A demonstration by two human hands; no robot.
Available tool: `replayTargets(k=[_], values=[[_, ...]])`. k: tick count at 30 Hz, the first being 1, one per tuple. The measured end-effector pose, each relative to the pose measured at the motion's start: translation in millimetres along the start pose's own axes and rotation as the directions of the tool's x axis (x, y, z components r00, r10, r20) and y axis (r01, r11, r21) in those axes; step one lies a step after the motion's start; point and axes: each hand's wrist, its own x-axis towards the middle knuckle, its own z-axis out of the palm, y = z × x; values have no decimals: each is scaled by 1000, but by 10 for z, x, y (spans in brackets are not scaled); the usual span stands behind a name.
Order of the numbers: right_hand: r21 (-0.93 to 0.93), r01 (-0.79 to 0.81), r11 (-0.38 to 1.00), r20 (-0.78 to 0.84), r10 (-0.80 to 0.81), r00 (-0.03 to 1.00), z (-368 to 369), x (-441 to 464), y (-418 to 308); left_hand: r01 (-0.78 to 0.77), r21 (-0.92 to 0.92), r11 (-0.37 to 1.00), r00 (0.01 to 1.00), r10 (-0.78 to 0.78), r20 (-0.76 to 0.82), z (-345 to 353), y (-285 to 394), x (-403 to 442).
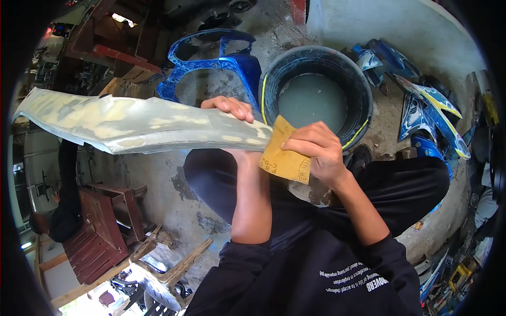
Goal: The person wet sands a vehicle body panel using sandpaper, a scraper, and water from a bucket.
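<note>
A long, curved body panel [158,124], grey with patches of pale yellow filler, stretches from the far left to the middle of the view. My left hand [230,108] is wrapped round it near its right end, fingers over the top edge and wrist below. In my right hand [319,150] is a sheet of yellow-brown sandpaper [287,158], gripped between thumb and fingers. The sandpaper hangs over the panel's right tip, covering it; printed letters show on the paper's back. Whether its grit presses on the panel is hidden.
Beyond my hands stands a black bucket [363,79] of cloudy water. A blue fairing frame [245,63] lies left of it, more blue and white panels [429,113] to its right. A wooden bench [100,231] is at the left, with a person [58,224] in dark clothes near it.
</note>
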Motion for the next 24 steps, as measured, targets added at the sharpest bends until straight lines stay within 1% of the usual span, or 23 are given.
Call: replayTargets(k=[2,4,5,6,8,9,10,12,13,15,18,19,20,22,24], values=[[-30,23,999,-7,-23,1000,16,0,16,-31,1,1000,998,31,62,41,-36,-13],[-17,114,993,-52,-115,992,64,176,-100,-36,27,999,998,35,60,50,-8,9],[14,131,991,-67,-130,989,77,264,-178,-53,58,997,997,49,61,48,24,38],[12,135,991,-72,-133,988,77,254,-169,-53,57,997,997,50,67,14,61,58],[19,142,990,-52,-141,989,93,174,-116,45,69,997,988,-54,142,-63,144,74],[-4,129,992,-30,-129,991,66,126,-81,13,12,1000,994,-15,110,-27,91,44],[-2,137,991,-25,-137,990,59,97,-35,4,13,1000,994,-5,109,-21,79,47],[-25,141,990,-14,-141,990,43,35,6,19,-33,999,990,-14,142,-10,59,27],[-27,136,990,-14,-136,991,52,124,-63,24,-35,999,990,-19,140,-39,54,33],[-1,169,986,-70,-169,983,101,317,-207,3,28,1000,978,-9,206,-106,73,86],[3,151,989,-57,-151,987,120,300,-219,37,58,998,978,-48,205,-144,145,92],[11,126,992,-41,-126,991,105,202,-157,40,78,996,986,-52,160,-112,164,60],[13,133,991,-37,-133,990,77,138,-80,32,79,996,986,-44,159,-95,135,62],[-31,100,995,26,-99,995,23,83,-36,2,19,1000,993,-5,121,-69,87,25],[-31,99,995,8,-98,995,60,141,-80,14,19,1000,989,-17,144,-71,85,51]])
